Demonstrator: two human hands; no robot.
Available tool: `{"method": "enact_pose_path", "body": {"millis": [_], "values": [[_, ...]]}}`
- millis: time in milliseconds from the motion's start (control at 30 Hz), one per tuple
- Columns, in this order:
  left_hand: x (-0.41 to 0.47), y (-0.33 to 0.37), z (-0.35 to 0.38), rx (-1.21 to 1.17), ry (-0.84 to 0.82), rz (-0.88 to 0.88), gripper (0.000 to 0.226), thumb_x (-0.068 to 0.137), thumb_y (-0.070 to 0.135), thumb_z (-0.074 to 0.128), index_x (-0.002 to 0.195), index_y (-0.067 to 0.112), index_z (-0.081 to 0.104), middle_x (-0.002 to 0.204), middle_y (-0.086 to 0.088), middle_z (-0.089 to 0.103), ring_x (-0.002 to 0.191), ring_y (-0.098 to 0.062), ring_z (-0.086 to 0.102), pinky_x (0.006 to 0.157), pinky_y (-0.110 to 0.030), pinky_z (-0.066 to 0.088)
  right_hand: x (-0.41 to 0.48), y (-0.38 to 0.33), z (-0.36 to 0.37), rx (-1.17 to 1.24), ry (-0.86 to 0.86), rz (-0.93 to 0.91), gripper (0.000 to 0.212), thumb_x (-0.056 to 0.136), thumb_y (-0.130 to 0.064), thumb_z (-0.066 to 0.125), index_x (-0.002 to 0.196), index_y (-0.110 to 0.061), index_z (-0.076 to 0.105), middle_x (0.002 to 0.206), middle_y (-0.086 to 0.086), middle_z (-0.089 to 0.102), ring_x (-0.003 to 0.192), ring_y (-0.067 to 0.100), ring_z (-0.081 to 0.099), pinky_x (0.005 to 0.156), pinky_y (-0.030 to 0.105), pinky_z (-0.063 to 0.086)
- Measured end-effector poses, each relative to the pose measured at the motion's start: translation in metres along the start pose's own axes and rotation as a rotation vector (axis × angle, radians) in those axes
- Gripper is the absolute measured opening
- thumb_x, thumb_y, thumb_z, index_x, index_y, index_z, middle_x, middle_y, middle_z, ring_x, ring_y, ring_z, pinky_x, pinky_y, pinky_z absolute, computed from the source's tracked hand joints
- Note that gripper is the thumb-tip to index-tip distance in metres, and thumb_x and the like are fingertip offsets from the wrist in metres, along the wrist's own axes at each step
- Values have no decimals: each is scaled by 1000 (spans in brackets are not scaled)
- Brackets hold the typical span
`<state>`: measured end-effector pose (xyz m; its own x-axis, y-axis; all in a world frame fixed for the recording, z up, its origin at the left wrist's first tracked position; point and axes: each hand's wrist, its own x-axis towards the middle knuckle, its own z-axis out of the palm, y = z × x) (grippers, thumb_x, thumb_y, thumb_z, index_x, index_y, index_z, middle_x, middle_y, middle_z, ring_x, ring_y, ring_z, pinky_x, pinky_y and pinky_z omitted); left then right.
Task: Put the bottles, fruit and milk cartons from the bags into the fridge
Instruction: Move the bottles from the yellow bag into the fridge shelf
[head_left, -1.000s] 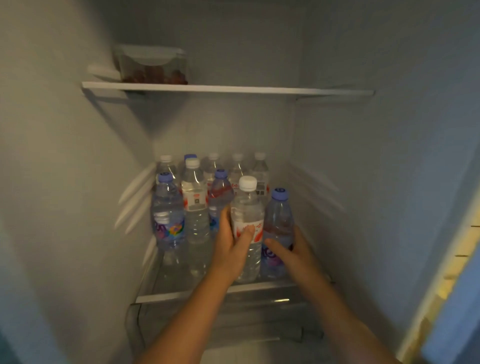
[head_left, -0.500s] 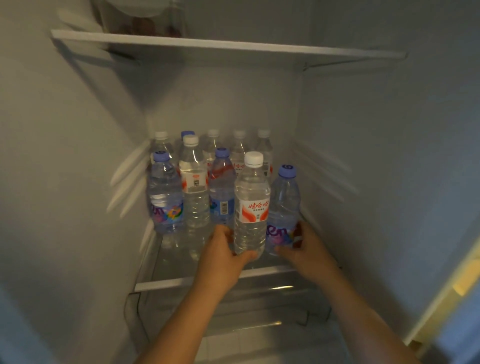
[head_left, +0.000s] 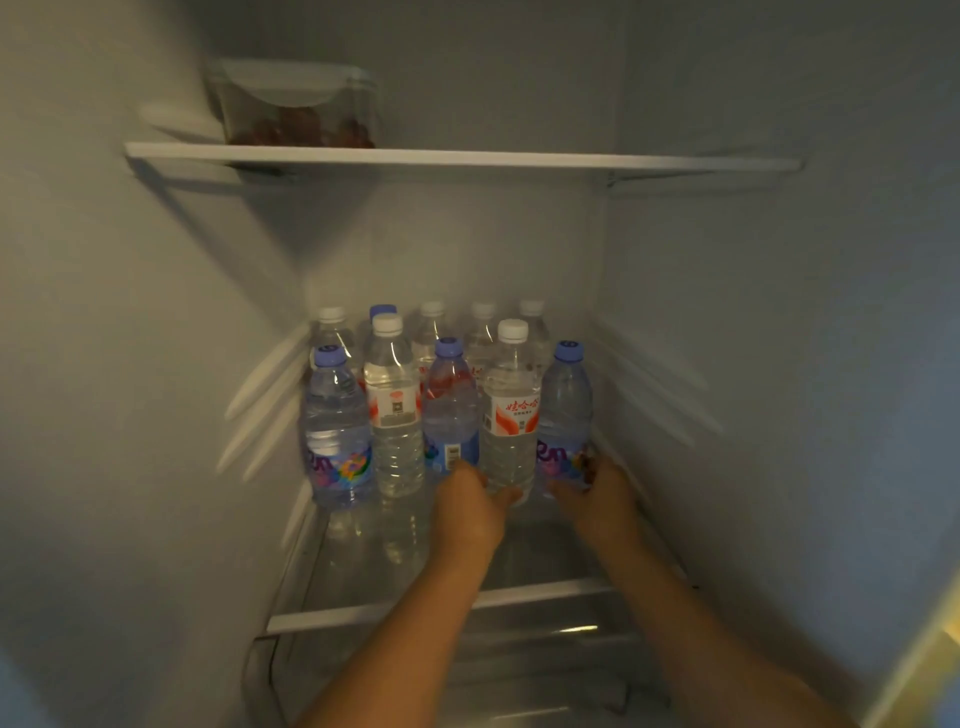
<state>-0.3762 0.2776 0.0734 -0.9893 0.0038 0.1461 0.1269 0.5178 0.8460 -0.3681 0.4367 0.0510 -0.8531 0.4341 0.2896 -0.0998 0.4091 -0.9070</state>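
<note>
**on the lower shelf, both hands around bottles at the right end of the front row**

at the right end of the lower shelf (head_left: 395, 613), our left hand (head_left: 467, 512) wraps the base of the red-labelled bottle (head_left: 509, 415), thumb across the front and fingers curled round its left side. it is clear plastic, ribbed below a white label with red swirls and red characters. it is full of water, has a white cap and stands upright on the glass.

close on its right is the purple-labelled bottle (head_left: 565, 410), which our right hand (head_left: 602, 506) grips low down. the thumb lies in front and the fingers go round the side nearest the fridge wall (head_left: 779, 389). this bottle is bluish, with a lilac-blue cap and a colourful purple label, and it is also upright.

these two end a front row of five with alternating caps. the left-edge bottle (head_left: 335, 415) has a blue cap and the same purple label. the second bottle (head_left: 393, 410) has a white cap, and the middle bottle (head_left: 451, 405) has a blue one. behind them stands the back row (head_left: 483, 322), four white caps and one blue, with its labels mostly hidden. all the bottles sit towards the rear of the shelf, away from its white front rim.

the upper shelf (head_left: 467, 158) carries a clear lidded container (head_left: 298, 104) at its left end. it holds dark reddish pieces that we cannot identify. under the lower shelf we see a clear drawer (head_left: 545, 675), but we cannot make out what is in it.
</note>
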Motion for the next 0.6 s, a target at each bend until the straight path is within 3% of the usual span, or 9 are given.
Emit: {"method": "enact_pose_path", "body": {"millis": [67,133,200,333,467,533,600], "values": [[9,-3,8,20,29,-30,30,85,34,78,90,7,65,86,-13,70,84,-29,68,66,-31,44,7,-2,7,-10,16,3,27,74,2,78,79,-23,68,83,3,73,78,20,70,68,34,55],[16,-5,14,59,63,-51,33,85,40,75,86,8,68,80,-10,70,80,-28,69,68,-35,53,12,-2,13,-35,32,16,21,77,0,77,88,-17,69,86,4,71,80,19,67,71,31,51],[21,-7,19,74,82,-63,31,89,38,71,84,8,70,82,-9,70,81,-27,69,69,-35,53,17,8,20,-95,50,26,20,78,-9,78,96,-9,72,92,8,72,83,22,68,73,35,55],[25,-4,23,66,74,-93,25,94,33,65,91,9,70,89,-9,69,88,-27,67,73,-35,50,21,15,27,-179,80,55,25,80,-20,77,101,-11,69,98,10,70,89,27,68,76,44,58],[26,-6,24,147,72,-66,30,95,36,63,98,8,73,95,-13,72,92,-32,68,78,-38,54,17,2,18,-147,43,58,18,82,-11,76,98,-5,72,94,11,72,85,24,68,68,29,49],[22,-7,23,177,62,-14,30,94,36,64,95,7,72,94,-15,72,91,-33,69,77,-38,55,17,-2,13,-107,-18,65,16,83,-8,74,99,-7,71,97,8,71,94,26,68,74,28,47],[14,-4,19,150,2,50,28,94,34,65,87,8,69,91,-15,72,88,-31,68,72,-34,51,17,-6,8,-29,-56,88,39,80,-7,76,118,-10,66,113,6,66,108,24,64,88,34,50]]}}
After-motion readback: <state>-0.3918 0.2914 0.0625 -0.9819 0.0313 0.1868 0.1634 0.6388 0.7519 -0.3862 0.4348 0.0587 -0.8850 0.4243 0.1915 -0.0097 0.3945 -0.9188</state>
